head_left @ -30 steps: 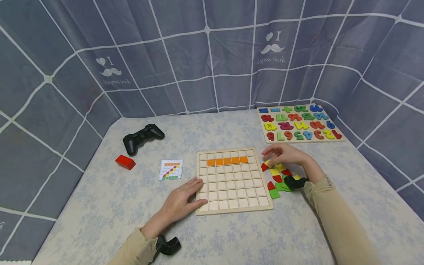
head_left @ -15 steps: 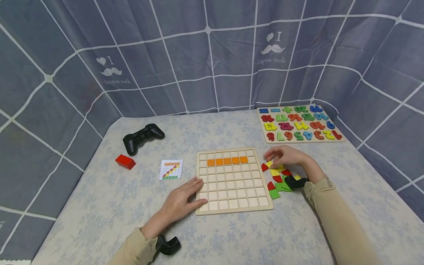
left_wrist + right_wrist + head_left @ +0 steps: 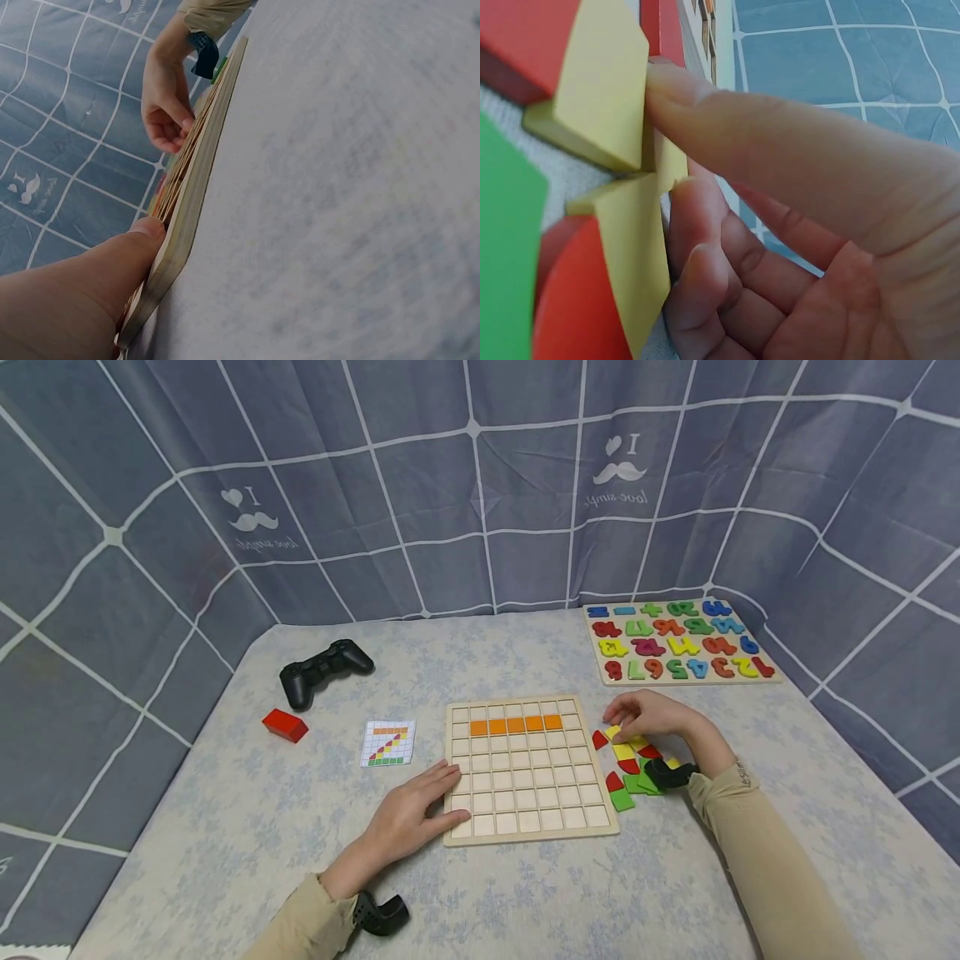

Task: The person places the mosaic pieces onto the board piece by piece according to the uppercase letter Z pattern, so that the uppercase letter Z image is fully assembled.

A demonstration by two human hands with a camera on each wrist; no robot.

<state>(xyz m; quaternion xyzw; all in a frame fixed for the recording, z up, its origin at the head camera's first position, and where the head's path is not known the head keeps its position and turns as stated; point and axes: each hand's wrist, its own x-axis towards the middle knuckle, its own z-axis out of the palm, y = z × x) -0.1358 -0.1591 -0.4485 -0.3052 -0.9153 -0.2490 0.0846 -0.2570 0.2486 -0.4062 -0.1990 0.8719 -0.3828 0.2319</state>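
Note:
My left hand (image 3: 408, 810) rests on the left edge of a wooden grid board (image 3: 525, 797), its thumb (image 3: 149, 226) over the rim and the other fingers fairly straight. A row of orange square tiles (image 3: 515, 725) fills part of the board's second row from the top. My right hand (image 3: 654, 713) is right of the board, over a loose pile of tiles. Its thumb and curled fingers pinch a yellow tile (image 3: 612, 732) at the top of the pile. Around it lie more yellow tiles (image 3: 604, 82), rounded red tiles (image 3: 614, 782) and green tiles (image 3: 622, 799).
A pattern card (image 3: 387, 743) lies left of the board. Further left are a red block (image 3: 285, 726) and a black game controller (image 3: 327, 672). A number puzzle board (image 3: 682, 643) sits at the back right. A grid-patterned curtain (image 3: 480, 485) surrounds the table.
My right hand has moved slightly right and its fingers have drawn in; the yellow tile at its thumb has shifted slightly right. The left hand stays in place on the board.

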